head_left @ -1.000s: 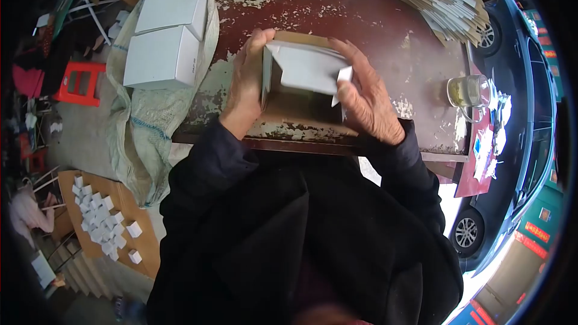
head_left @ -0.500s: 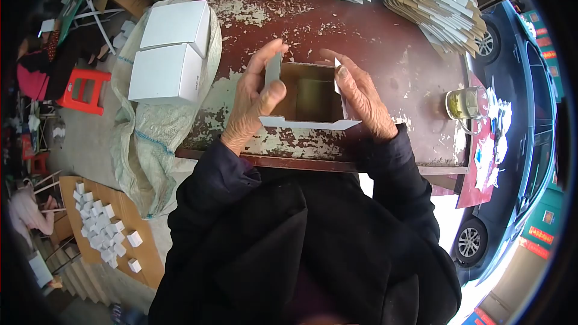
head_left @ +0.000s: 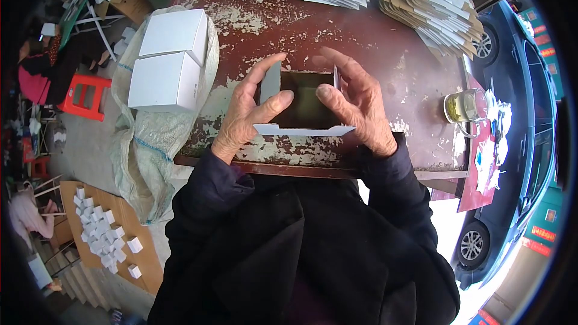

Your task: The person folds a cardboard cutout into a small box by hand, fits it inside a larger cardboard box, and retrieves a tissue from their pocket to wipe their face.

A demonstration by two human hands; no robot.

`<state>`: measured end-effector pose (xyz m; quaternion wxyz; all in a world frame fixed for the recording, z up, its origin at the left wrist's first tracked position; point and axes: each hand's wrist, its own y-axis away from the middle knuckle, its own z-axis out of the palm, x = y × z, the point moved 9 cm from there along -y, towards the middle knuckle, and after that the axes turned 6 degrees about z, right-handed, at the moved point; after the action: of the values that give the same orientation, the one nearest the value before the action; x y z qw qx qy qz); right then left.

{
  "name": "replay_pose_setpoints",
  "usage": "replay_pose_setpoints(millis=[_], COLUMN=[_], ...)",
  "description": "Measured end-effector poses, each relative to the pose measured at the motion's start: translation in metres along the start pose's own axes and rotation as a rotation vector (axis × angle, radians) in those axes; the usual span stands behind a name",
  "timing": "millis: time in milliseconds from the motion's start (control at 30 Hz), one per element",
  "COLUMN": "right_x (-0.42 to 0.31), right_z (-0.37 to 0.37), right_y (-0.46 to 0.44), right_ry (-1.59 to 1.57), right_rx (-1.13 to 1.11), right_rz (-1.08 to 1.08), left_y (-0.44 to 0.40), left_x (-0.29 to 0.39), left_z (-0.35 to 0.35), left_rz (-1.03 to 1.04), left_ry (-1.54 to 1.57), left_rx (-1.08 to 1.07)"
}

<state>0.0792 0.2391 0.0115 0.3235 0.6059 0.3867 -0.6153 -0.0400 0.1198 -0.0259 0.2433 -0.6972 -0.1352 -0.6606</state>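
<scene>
An open-topped cardboard box (head_left: 304, 130), white outside and brown inside, stands on the worn red table (head_left: 421, 108) near its front edge. Its front flap is folded outward toward me and a side flap stands up on the left. My left hand (head_left: 250, 108) is at the box's left side, fingers apart, thumb over the opening. On the right side my right hand (head_left: 358, 102) is spread in the same way, its thumb over the inside and its fingertips slightly blurred. The inside of the box is dark.
Two closed white boxes (head_left: 162, 84) rest on a woven sack (head_left: 141, 138) at left. Flat cartons (head_left: 427, 6) are stacked at the back. A glass mug (head_left: 460, 107) stands at right. Small white boxes lie on cardboard (head_left: 144, 259) lower left. People sit at far left.
The top panel under my right hand has come away from the opening, and the front flap now lies folded outward. Both hands have loosened, and their thumbs have moved inward over the box.
</scene>
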Motion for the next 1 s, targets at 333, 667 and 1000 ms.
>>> replay_pose_setpoints(millis=[333,667,1000], right_x=[-0.031,-0.036,-0.044], right_z=[-0.010,-0.011,-0.009], right_y=[-0.001,0.008,0.013], right_ry=[0.345,0.355,0.457], right_rx=[-0.091,-0.159,-0.256], right_rz=[-0.127,-0.206,-0.203], left_y=[0.004,0.008,0.011], left_x=[0.005,-0.005,-0.007], left_z=[-0.004,-0.003,-0.001], left_rz=[0.150,0.129,0.088], left_ry=[0.024,0.165,0.212], left_rx=[0.075,0.071,0.077])
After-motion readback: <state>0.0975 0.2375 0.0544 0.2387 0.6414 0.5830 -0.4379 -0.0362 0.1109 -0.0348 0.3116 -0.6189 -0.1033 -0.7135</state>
